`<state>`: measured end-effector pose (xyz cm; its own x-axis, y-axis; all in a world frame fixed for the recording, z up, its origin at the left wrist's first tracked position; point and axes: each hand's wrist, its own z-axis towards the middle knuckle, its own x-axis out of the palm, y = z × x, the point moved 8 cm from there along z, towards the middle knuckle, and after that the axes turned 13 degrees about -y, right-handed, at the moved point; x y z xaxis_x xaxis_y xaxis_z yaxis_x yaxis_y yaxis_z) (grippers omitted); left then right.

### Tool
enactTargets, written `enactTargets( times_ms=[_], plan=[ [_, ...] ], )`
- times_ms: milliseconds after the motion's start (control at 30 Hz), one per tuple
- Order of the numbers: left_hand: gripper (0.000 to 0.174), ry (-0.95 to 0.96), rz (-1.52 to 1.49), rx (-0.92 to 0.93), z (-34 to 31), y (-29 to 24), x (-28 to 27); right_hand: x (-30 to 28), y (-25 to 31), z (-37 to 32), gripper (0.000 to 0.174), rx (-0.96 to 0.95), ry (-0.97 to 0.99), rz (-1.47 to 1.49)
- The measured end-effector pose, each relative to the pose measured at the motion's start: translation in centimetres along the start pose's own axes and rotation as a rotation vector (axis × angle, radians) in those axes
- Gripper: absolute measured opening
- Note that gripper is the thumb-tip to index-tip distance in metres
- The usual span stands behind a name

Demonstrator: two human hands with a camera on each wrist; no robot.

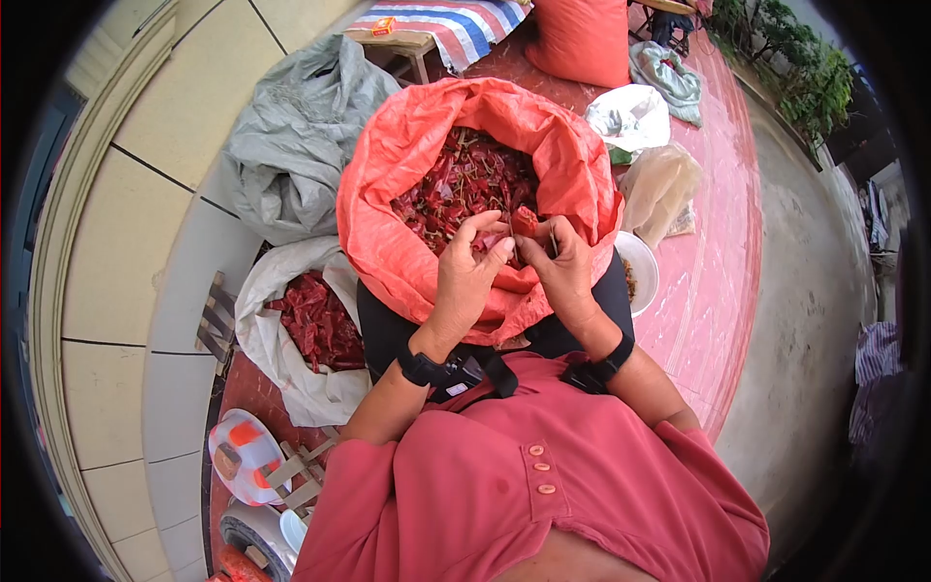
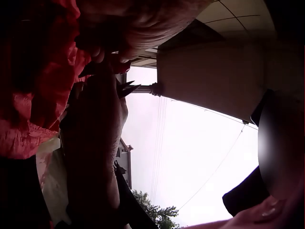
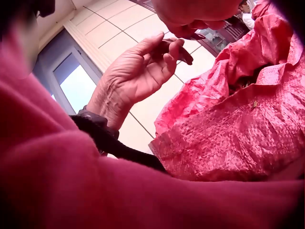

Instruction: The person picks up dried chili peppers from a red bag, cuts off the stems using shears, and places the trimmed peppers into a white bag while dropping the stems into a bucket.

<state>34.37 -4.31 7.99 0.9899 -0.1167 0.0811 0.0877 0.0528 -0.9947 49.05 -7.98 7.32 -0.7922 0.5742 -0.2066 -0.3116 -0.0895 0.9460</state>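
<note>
The head view is bright, lit by soft, even daylight with faint shadows; pale glare streaks the pink sheet (image 1: pixel 722 252) at right. Fisheye distortion bends the wall tiles (image 1: pixel 107 272) at left, and black rings the corners. Fine detail, such as the dried peppers (image 1: pixel 465 175), looks slightly soft. In the left wrist view, the sky (image 2: pixel 190 157) burns out to white, leaving the right hand (image 2: pixel 93 138) and the left hand (image 2: pixel 147 24) in deep shade; a hazy pale blur marks the right edge. The right wrist view has a pink cast, a glowing window (image 3: pixel 76 83), shiny highlights on the sack (image 3: pixel 228 138) and blurred cloth (image 3: pixel 119 195) below.
</note>
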Motion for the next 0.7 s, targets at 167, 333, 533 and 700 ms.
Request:
enactTargets(
  times_ms=[167,333,533,700],
  plan=[
    [0.042,-0.005,0.162,0.241,-0.4,-1.0,0.7,-0.1,1.3,-0.1,0.022,-0.087,0.003,-0.080],
    [0.038,0.061,0.111,0.179,-0.7,-1.6,0.5,0.3,3.3,-1.0,0.024,-0.254,0.152,-0.247],
    [0.038,0.078,-0.047,-0.008,-1.2,-0.7,-0.5,0.1,6.5,-2.3,0.040,-0.159,0.432,-0.174],
    [0.035,0.044,-0.009,0.087,-1.6,-1.3,-1.2,-0.9,8.1,-2.3,0.037,-0.196,0.480,-0.119]
  ],
)
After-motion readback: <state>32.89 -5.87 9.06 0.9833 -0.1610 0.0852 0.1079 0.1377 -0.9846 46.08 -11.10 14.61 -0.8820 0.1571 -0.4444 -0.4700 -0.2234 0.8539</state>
